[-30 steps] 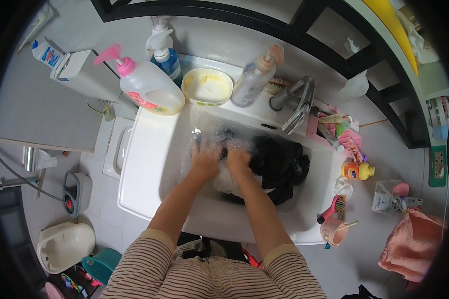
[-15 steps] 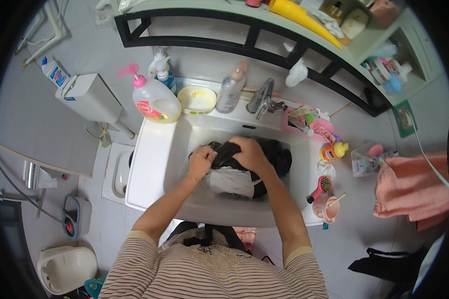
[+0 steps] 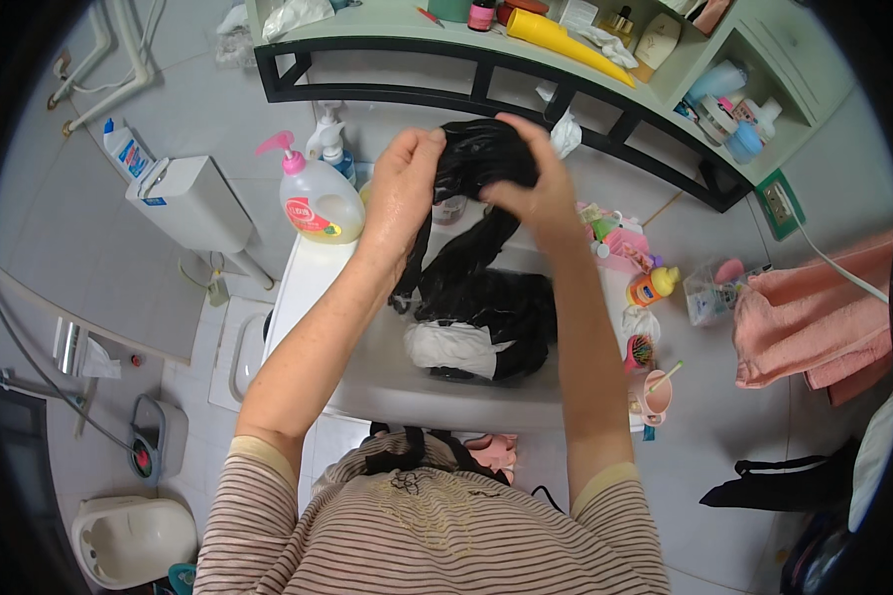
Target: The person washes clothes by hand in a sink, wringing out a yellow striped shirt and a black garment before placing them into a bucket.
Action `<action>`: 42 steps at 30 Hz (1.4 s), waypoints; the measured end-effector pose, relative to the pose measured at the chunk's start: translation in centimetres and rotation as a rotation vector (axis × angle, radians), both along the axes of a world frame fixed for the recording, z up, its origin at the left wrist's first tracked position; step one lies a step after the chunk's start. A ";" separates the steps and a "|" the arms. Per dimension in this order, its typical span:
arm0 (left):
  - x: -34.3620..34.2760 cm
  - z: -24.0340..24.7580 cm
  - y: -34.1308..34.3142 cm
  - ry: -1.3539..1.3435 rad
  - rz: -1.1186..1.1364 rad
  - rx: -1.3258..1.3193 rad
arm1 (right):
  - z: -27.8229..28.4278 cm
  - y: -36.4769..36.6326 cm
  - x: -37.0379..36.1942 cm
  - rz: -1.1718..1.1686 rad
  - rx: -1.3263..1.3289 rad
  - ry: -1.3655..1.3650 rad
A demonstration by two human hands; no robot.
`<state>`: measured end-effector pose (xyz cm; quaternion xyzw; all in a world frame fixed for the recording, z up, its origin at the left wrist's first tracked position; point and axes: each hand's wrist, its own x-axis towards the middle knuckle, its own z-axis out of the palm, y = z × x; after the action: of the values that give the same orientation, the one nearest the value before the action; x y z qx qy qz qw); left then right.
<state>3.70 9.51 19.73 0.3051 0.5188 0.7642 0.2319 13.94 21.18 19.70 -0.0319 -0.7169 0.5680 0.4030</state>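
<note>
Lifted above the sink (image 3: pixel 367 382), a wet black garment (image 3: pixel 481 159) hangs bunched between my two hands. My left hand (image 3: pixel 407 183) is closed on its left edge, while my right hand (image 3: pixel 536 188) grips the right side with the thumb across the front. The lower part of the cloth trails down into the basin, onto a heap of black cloth (image 3: pixel 526 307). A white piece of fabric (image 3: pixel 451 347) lies against that heap, nearest my body. The raised cloth and my hands hide the tap.
A pump bottle (image 3: pixel 318 203) stands at the sink's left corner. Along the right rim are a pink basket (image 3: pixel 620 248), a yellow-capped orange bottle (image 3: pixel 655 286), a hairbrush (image 3: pixel 640 350) and a pink cup (image 3: pixel 653 397). A black-framed shelf (image 3: pixel 387 69) runs above the sink.
Both hands have risen from the basin, drawing the black garment up and away from me. The white fabric stays down in the sink. The view has shifted slightly.
</note>
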 end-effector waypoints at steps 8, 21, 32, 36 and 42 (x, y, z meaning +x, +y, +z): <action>-0.6 -23.2 -2.6 0.605 0.071 -0.698 | -21.9 -1.8 2.6 -0.353 0.405 -1.068; 0.8 -18.5 -1.9 -1.343 0.105 -0.499 | -8.0 -1.8 0.6 0.008 -0.302 -0.529; 0.0 -19.0 -0.7 -1.411 -0.251 -0.216 | -2.0 -2.1 4.8 -0.065 -0.997 0.052; 2.2 -15.9 -1.0 -1.428 -0.144 -0.148 | -14.4 1.9 7.3 -0.085 -1.318 0.115; 6.4 -15.2 -1.7 -1.411 -0.262 0.019 | -25.0 -7.8 3.7 0.073 -1.289 0.198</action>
<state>10.11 7.77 4.57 -0.2000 0.1978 0.7495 0.5993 17.65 13.36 -5.32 -0.1901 -0.1927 0.8977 0.3477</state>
